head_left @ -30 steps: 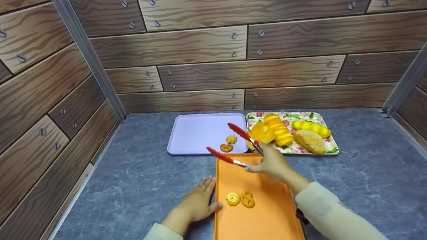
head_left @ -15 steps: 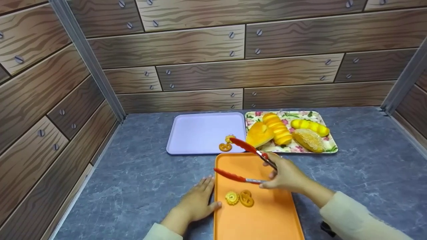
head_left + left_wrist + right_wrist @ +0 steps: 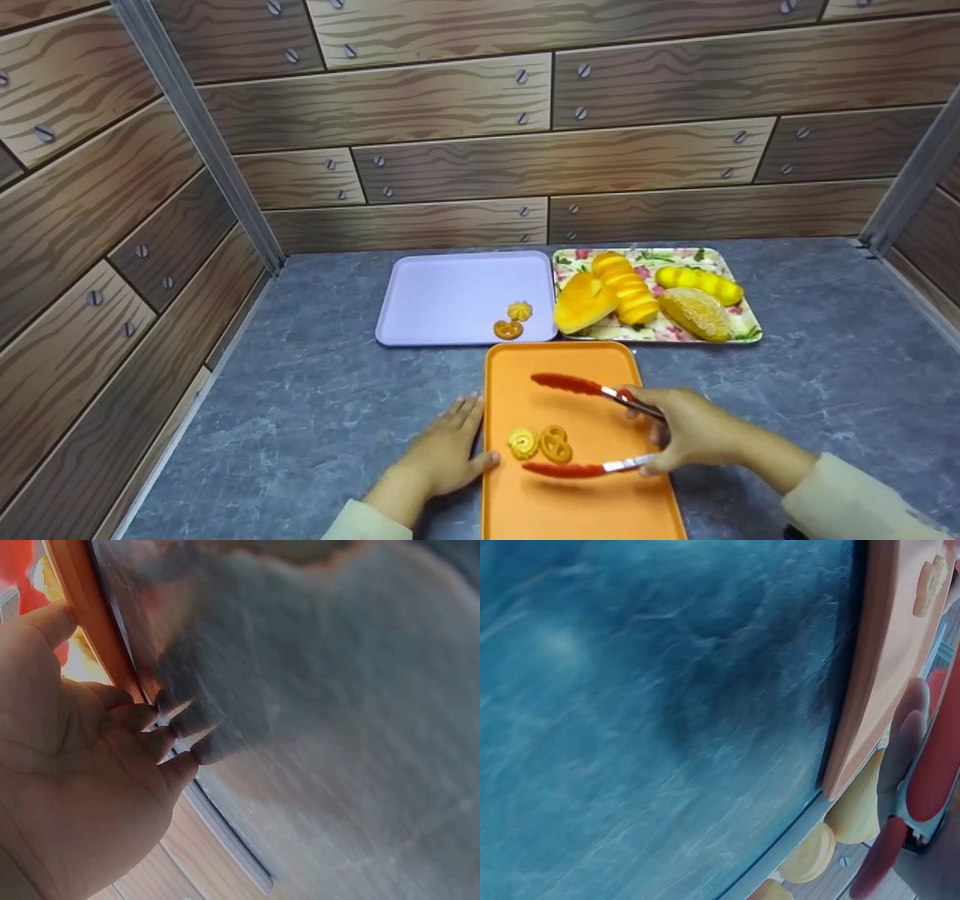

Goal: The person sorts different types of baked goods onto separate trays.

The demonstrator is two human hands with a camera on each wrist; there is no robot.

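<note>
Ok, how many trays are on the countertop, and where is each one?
3: the orange tray in front, the purple tray at back left, and the floral tray at back right.

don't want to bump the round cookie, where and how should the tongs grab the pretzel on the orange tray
Probably pinch the pretzel by its near and far edges, coming from the right: it lies flat, with the cookie close on its left.

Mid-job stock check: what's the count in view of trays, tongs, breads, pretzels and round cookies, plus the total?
Trays: 3
Tongs: 1
Breads: 4
Pretzels: 2
Cookies: 2
Total: 12
</note>
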